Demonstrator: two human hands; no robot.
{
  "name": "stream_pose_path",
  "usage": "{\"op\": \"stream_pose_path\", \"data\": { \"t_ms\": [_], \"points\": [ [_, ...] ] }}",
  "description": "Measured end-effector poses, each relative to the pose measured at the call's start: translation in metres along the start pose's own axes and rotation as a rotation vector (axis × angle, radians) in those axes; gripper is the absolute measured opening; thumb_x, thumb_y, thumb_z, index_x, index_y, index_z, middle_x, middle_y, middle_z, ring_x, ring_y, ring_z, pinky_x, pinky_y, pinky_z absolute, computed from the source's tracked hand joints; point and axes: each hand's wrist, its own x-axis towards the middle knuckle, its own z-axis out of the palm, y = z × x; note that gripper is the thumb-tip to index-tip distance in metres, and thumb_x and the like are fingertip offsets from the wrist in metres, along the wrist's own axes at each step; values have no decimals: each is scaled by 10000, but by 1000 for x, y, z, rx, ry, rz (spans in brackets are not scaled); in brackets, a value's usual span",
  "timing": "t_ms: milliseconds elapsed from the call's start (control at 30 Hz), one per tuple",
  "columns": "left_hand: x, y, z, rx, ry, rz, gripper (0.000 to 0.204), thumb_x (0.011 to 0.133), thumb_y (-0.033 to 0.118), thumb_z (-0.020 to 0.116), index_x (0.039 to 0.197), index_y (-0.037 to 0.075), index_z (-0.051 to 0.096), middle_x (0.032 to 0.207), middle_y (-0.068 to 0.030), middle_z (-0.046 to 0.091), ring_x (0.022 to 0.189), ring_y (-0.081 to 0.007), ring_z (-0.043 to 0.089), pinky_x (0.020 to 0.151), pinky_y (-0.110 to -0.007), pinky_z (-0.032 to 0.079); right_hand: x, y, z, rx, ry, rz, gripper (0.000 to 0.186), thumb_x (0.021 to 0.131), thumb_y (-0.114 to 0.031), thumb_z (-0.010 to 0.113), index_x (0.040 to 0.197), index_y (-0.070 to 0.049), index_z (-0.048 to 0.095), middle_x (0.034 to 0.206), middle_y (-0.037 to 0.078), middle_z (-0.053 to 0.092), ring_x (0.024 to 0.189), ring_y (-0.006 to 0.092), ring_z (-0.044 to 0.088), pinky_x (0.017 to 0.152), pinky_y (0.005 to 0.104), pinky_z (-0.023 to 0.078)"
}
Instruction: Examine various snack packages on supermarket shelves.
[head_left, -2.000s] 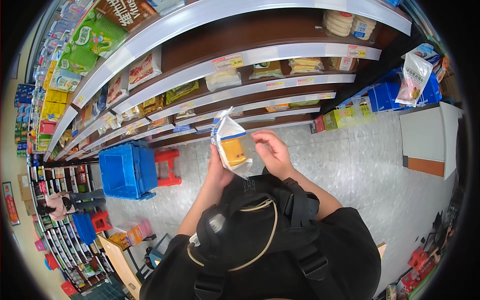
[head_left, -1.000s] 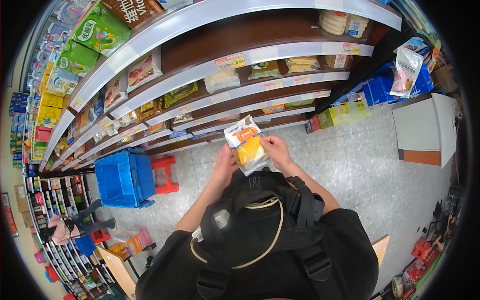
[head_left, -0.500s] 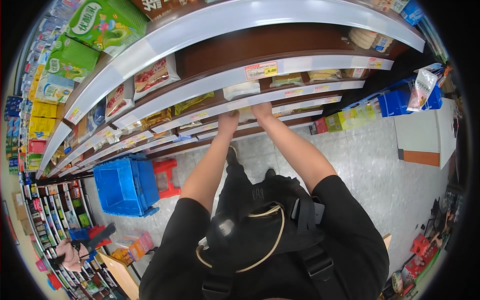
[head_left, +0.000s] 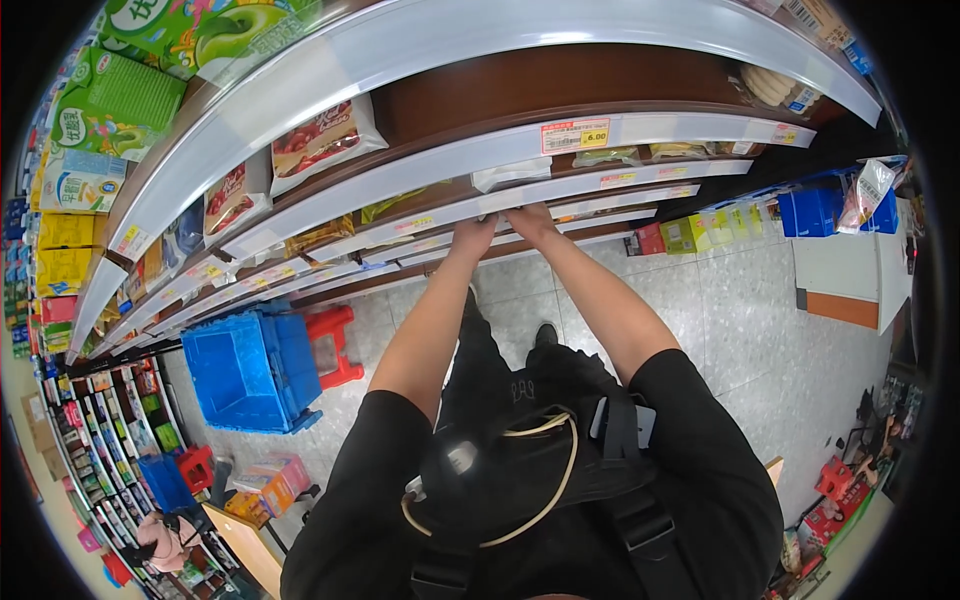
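Observation:
Both my arms stretch forward into a store shelf unit. My left hand (head_left: pixel 472 236) and my right hand (head_left: pixel 530 220) sit side by side at the white front rail (head_left: pixel 420 226) of a middle shelf. Their fingers pass behind the rail and are hidden, so I cannot tell whether they hold anything. A pale snack pack (head_left: pixel 510 173) lies on the shelf just above the hands. The clear pack with yellow contents is out of sight.
Curved shelves of bagged snacks fill the top and left. A blue plastic crate (head_left: pixel 250 370) and a red stool (head_left: pixel 335 345) stand on the grey tiled floor to my left. A white counter (head_left: pixel 840 270) is at the right. Another person (head_left: pixel 160 535) crouches far lower left.
Two seconds ago both hands held a clear pack with yellow contents near my chest. They raised it and reached into the shelf; now the pack is hidden and I stand closer.

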Motion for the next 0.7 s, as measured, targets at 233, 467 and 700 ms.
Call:
{"op": "stream_pose_path", "data": {
  "t_ms": [233,467,700],
  "points": [
    [-38,12,-34,553,364,103,465,875,247,698,1277,32,603,1292,-194,622,1213,-393,566,1062,-467,429,-46,-26,2,-478,376,-197,531,840,-254,679,1305,-32,552,1256,263,577,1186,442,527,1036,518,413],
    [-25,-46,-143,856,600,64,514,845,341,730,1292,106,630,1353,-206,593,1274,-450,510,1099,-532,386,-65,-67,23,-427,26,-437,559,822,-211,674,1317,-19,498,1212,270,573,1074,462,565,924,545,475],
    [-8,-115,-190,776,354,60,362,941,248,577,1238,55,650,1287,-244,619,1217,-446,556,1033,-513,453,-56,-85,80,-217,-371,-353,831,863,-240,653,1550,-83,213,1471,301,429,1105,408,630,946,463,520]
  ]
}}
